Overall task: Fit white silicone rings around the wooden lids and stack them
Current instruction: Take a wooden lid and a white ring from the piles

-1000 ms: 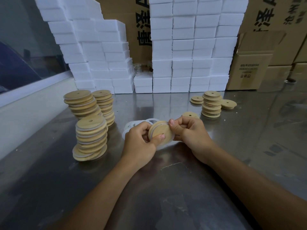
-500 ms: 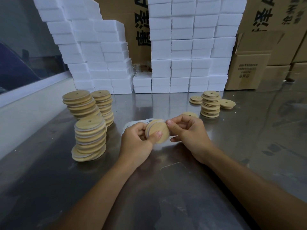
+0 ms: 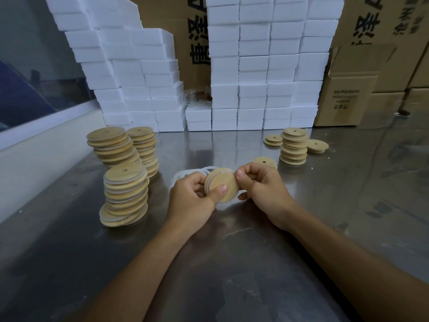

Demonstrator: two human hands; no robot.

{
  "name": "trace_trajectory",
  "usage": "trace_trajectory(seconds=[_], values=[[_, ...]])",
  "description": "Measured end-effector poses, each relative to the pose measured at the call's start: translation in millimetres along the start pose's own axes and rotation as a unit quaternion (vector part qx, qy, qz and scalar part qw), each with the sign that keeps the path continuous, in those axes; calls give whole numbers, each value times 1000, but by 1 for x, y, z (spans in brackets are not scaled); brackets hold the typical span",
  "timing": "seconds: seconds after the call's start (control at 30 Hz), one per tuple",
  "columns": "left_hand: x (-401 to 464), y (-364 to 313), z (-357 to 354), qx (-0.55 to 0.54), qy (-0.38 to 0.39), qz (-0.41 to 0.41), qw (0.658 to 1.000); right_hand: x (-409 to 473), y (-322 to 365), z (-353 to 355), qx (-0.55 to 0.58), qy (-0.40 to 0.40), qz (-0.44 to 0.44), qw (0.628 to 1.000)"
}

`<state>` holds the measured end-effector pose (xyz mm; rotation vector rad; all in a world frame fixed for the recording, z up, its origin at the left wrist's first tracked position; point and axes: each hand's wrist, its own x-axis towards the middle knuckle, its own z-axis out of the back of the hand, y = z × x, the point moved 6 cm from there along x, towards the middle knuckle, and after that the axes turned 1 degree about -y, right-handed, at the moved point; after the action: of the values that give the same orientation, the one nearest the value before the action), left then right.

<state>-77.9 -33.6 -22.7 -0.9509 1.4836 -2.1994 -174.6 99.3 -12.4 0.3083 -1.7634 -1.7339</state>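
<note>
A brushed steel worktable fills the lower frame, its sheen mirroring the stock behind it. Beyond the hands, white foam boxes rise in two stepped walls, backed and flanked on the right by brown cardboard cartons printed with black characters. A pale ledge under a dark window bounds the table to the left of the left hand.

Between the hands, raised just above the table and tilted on edge, is a wooden lid with a white silicone ring showing along its left rim. The left hand grips the lid, thumb pressed on its near face and fingers curled behind. The right hand pinches the lid's right edge, thumb tip at the upper rim and fingers curled behind.

Just beyond the left hand, loose white rings lie flat on the steel. A single bare lid lies just past the right knuckles. To the left of the left hand stand three leaning stacks of ringed lids, the nearest beside the wrist, two further back. Beyond and to the right of the right hand, a shorter stack of lids stands with flat lids either side.

Bare steel runs from the wrists to the near edge of frame and well out to the right of the right forearm; to the left, the stacks and ledge close in.
</note>
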Motion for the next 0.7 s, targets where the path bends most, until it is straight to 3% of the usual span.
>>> trace_trajectory(seconds=[0.27, 0.4, 0.57, 0.7], values=[[-3, -5, 0, -50, 7, 2, 999, -3, 4, -1, -10, 6, 17, 1000], [-2, -12, 7, 30, -50, -38, 998, -3, 9, 2, -27, -37, 60, 997], [-5, -16, 13, 135, -97, -30, 986, -4, 15, 1, -75, -45, 103, 991], [-5, -16, 14, 150, -87, -33, 984, -4, 15, 3, -86, -44, 111, 989]])
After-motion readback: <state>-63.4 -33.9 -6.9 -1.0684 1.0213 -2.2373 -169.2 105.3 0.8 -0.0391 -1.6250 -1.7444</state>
